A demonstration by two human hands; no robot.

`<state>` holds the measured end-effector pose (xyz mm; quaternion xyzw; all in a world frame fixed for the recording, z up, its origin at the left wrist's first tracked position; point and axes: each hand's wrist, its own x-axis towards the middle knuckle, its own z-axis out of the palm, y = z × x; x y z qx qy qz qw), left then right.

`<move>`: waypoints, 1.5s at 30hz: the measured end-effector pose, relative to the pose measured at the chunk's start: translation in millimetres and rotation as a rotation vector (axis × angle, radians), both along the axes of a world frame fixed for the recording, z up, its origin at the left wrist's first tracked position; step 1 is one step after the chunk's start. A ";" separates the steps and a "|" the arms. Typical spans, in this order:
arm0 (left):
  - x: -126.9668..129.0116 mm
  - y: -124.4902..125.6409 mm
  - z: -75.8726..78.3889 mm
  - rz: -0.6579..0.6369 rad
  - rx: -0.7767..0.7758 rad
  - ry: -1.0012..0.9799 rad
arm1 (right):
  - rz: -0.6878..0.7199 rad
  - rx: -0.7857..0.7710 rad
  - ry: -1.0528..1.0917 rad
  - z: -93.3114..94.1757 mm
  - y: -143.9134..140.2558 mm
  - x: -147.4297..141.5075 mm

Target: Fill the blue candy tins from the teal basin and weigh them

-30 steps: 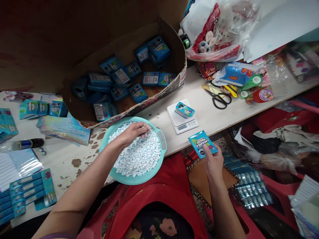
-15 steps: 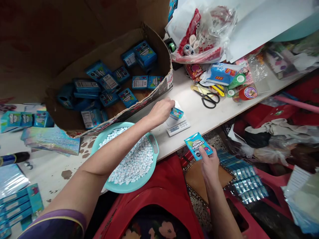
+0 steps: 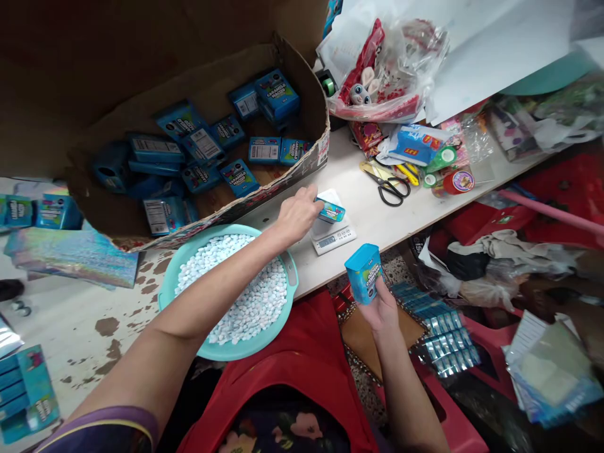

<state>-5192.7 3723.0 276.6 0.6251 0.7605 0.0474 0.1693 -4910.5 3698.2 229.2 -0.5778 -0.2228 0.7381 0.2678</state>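
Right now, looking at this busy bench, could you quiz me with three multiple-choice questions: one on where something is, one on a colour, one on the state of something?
1. Where does the small tin at the left hand sit?
A. on the scale
B. in the cardboard box
C. in the basin

2. What colour is the basin of white candies?
A. red
B. teal
C. yellow

3. How is the blue carton in the right hand?
A. lying on the bench
B. crushed flat
C. held up, clear of the bench

Answers: 1 A, the tin rests on the scale's platform. 2 B, its rim is teal. 3 C, the fingers grip it below the bench edge.
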 end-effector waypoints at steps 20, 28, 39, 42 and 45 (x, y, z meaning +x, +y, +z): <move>-95.4 -375.0 59.7 1.406 -0.195 0.107 | 0.586 0.769 -0.663 -6.4 -22.7 -34.6; -110.4 -409.5 -14.4 1.668 0.074 0.037 | 0.621 0.943 -0.631 -32.6 -43.6 -45.2; -84.8 -385.3 -35.6 1.481 0.291 0.293 | 0.336 0.781 -0.628 -22.1 -34.5 -46.1; -51.2 -336.8 -46.0 1.164 0.283 0.066 | 0.338 0.838 -0.573 6.0 -28.0 -50.9; -35.0 -293.7 -53.6 0.882 0.243 -0.176 | 0.429 0.902 -0.479 35.9 -30.5 -63.7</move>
